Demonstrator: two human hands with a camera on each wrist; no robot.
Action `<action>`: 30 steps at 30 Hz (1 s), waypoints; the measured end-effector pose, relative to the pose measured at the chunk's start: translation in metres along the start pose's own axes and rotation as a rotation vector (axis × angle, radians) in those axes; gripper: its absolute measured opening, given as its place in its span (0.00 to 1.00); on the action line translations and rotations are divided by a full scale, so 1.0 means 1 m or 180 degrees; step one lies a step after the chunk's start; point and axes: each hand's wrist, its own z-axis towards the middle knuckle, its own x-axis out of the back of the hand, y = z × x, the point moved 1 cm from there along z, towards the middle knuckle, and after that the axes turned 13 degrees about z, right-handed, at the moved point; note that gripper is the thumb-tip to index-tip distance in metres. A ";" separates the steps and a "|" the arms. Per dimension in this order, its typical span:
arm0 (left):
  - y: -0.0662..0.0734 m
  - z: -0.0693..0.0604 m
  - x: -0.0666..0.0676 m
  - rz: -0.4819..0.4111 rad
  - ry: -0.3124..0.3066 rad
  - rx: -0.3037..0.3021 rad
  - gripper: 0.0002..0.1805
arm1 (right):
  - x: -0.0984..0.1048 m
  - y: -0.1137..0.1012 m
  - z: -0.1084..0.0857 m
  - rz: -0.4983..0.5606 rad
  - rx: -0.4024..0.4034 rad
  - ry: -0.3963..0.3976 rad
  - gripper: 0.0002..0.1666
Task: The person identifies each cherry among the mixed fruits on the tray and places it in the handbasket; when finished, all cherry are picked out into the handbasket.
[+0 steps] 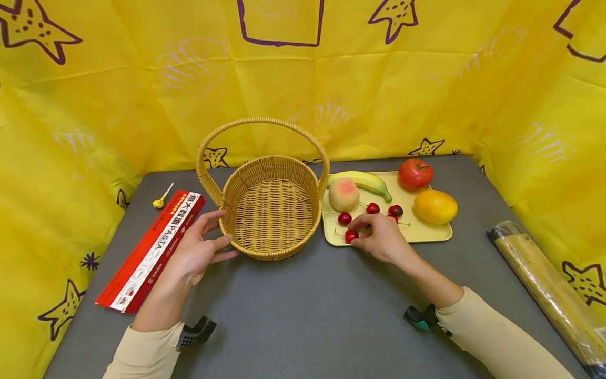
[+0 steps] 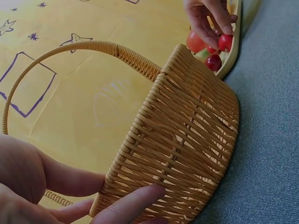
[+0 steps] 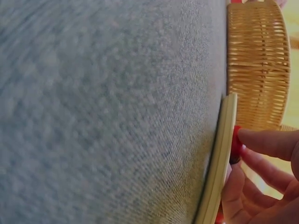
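A wicker basket (image 1: 272, 252) with a tall arched handle stands at the middle of the table. My left hand (image 1: 201, 247) holds its left rim, with fingers on both sides of the woven edge in the left wrist view. My right hand (image 1: 383, 239) pinches a red cherry (image 1: 351, 236) between thumb and fingertips at the near left edge of a pale yellow tray (image 1: 428, 233). Other cherries (image 1: 344, 218) lie around that hand, one partly hidden by it. Also on the tray are a peach (image 1: 344, 195), a banana (image 1: 364, 181), a tomato (image 1: 415, 175) and a yellow mango-like fruit (image 1: 435, 207).
Left of the basket lies a long red pasta box (image 1: 151, 252), with a lollipop (image 1: 163, 196) beyond it. A clear-wrapped pack of long pasta (image 1: 544, 289) lies along the right edge. Yellow patterned cloth (image 1: 293, 79) walls the grey table (image 1: 303, 316) at the back and sides.
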 end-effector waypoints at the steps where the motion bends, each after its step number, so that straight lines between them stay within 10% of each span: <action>1: 0.000 0.000 0.000 -0.0004 -0.0001 0.0000 0.36 | 0.000 0.000 0.000 0.0010 -0.0010 0.0009 0.13; 30: 0.000 -0.001 0.001 -0.0029 -0.0007 -0.0002 0.37 | 0.008 -0.009 0.002 0.1137 -0.0261 -0.0101 0.18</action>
